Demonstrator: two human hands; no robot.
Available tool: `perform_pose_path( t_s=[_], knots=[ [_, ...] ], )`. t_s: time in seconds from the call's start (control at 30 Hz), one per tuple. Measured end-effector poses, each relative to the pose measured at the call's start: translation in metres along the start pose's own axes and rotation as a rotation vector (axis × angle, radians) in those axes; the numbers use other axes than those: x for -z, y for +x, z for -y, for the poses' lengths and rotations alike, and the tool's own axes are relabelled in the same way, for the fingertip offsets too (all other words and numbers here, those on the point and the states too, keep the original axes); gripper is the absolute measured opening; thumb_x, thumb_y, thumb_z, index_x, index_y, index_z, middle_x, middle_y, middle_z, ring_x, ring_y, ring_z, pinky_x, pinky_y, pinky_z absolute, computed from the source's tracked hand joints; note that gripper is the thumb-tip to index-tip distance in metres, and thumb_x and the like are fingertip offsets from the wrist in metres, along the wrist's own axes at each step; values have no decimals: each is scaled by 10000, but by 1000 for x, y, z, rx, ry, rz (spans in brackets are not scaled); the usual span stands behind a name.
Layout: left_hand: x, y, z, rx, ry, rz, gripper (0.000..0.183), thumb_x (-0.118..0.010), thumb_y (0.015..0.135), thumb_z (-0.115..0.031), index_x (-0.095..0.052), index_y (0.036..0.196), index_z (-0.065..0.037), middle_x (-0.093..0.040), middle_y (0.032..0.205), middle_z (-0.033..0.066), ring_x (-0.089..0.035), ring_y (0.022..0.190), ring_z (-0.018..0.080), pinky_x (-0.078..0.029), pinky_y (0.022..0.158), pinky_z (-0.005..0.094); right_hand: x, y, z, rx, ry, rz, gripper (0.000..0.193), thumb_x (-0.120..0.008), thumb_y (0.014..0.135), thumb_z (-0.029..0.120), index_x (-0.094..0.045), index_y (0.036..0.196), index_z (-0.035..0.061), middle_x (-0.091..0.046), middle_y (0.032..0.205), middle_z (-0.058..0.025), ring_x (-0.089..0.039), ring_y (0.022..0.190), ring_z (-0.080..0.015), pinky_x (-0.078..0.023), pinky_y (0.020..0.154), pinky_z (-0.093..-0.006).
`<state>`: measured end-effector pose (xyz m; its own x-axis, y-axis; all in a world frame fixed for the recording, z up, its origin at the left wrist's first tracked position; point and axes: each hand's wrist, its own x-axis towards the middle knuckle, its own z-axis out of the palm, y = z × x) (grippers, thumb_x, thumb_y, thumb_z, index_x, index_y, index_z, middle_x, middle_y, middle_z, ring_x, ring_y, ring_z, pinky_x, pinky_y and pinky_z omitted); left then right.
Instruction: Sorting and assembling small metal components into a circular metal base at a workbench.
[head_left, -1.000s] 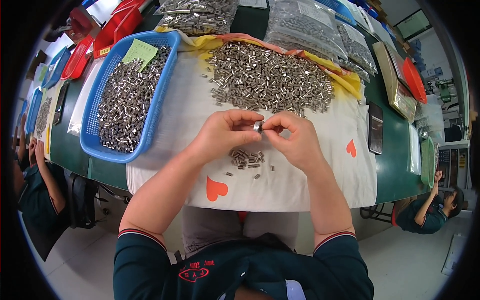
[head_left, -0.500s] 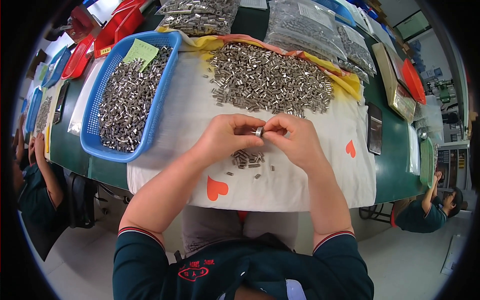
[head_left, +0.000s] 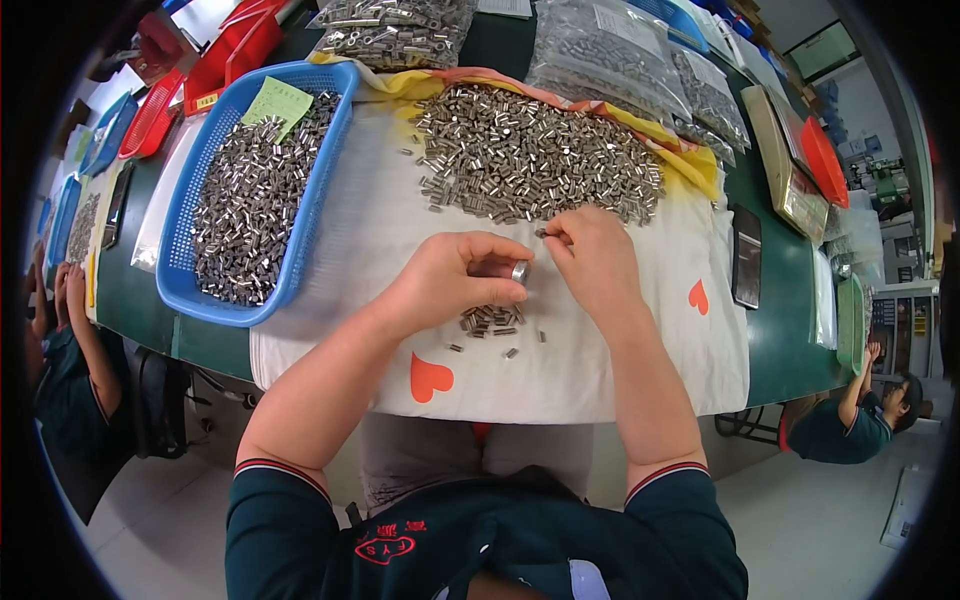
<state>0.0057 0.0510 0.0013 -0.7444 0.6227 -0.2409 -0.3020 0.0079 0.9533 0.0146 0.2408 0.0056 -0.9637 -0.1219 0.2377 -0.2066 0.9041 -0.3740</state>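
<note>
"Right hand (head_left: 592, 252) has shifted up and away from the left since the earlier frames, where the fingertips of both met at the metal ring (head_left: 520, 271). What about the left hand (head_left: 455, 272)?"

"It has hardly moved. Its thumb lies below and its fingers curve over from above, making a C, with the ring gripped between the tips."

"So that hand is closed on the ring, though the palm has a hollow in it?"

"Yes, a gap shows behind the ring. The ring itself sits up off the white cloth (head_left: 660, 360), just above the small pile of metal pieces (head_left: 490, 320)."

"And how does the right one stand?"

"Its knuckles face up, and its forefinger and thumb come together in a narrow pinch on a small metal piece (head_left: 542, 233), at the near edge of the large heap (head_left: 540, 150). The other fingers are bunched behind; I can't tell exactly how they curl."

"Are the hands touching?"

"No, bare cloth shows between them, though they are near each other. Both forearms slant inward from the lower edge, the left one lying more across, the right one steeper."

"Anything beside the left arm?"

"Well off to its left stands a blue basket (head_left: 171, 245), loaded with similar small pieces."
</note>
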Motion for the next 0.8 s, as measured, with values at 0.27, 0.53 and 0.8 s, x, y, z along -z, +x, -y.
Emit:
perform_pose_path(
  t_s=[0.27,0.53,0.8],
  knots=[
    [0,1,-2,-21,-36,-8,324,-671,735,-26,-587,1047,-10,-577,833,-10,-532,761,42,-466,693,188,-9,4,-4,72,-51,-157,43,-608,686,77,-612,725,61,-574,728,-79,-539,740,-254,-438,682,-353],
    [1,3,0,-45,-36,-21,319,-671,735,-24,-589,1043,-13,-576,828,-14,-532,759,37,-461,680,185,-1,3,-1,227,103,-155,55,-616,671,68,-611,726,62,-567,761,-55,-531,763,-232,-420,709,-347],
    [5,2,-1,-42,-71,-36,358,-632,748,30,-534,1091,25,-600,953,37,-568,832,79,-479,722,210,14,-6,19,-147,503,105,61,-596,696,38,-613,755,44,-588,761,-62,-563,712,-212,-451,644,-308]
  ],
)
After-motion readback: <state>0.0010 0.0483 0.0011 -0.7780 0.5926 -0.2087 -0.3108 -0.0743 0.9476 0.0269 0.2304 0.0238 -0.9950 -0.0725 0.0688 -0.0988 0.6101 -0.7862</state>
